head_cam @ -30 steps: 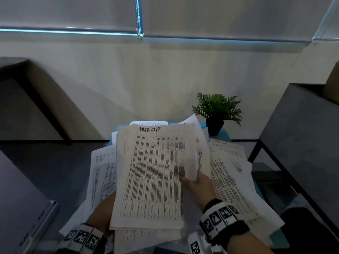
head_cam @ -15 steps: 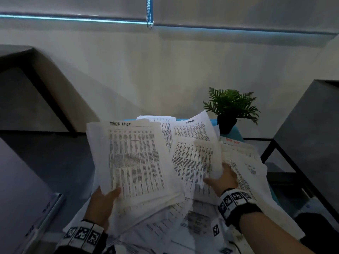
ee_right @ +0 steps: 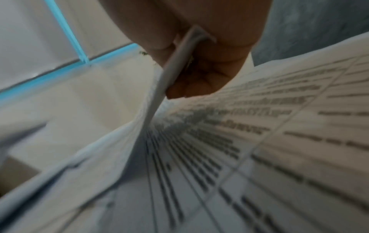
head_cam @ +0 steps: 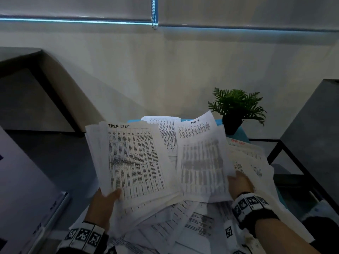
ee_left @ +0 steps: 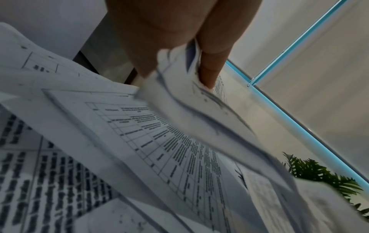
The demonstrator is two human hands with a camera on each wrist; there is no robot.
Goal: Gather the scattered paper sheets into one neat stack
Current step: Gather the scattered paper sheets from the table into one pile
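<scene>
Left hand (head_cam: 102,208) at seven o'clock in the head view, thumb over the lower left corner of a lifted bundle of sheets (head_cam: 132,162), fingers hidden beneath. Top page headed "TASK LIST" in marker, printed with a dense table, tilted up toward the wall. From the left wrist view, bundle edges (ee_left: 179,75) pinched between thumb and fingers (ee_left: 211,63), corners ragged and uneven.

Right hand (head_cam: 240,184) at four o'clock, gripping the right edge of a second sheet (head_cam: 201,165), blurred, lifted just beside the bundle and overlapping it at the near corner. From the right wrist view, curled fingers (ee_right: 199,78) clamped on that thin edge (ee_right: 179,52).

Behind, at twelve o'clock, another page marked "ADMIN" (head_cam: 196,127), partly covered. Loose sheets (head_cam: 183,222) spread underneath at six o'clock, fanned at many angles, more piled at three o'clock (head_cam: 249,158). Teal table (head_cam: 240,131) visible only at its far corner.

Small potted fern (head_cam: 236,109) at one o'clock on that corner, close to the papers. Dark shelf frame (head_cam: 293,162) at three o'clock. Pale panel (head_cam: 23,189) at nine o'clock.
</scene>
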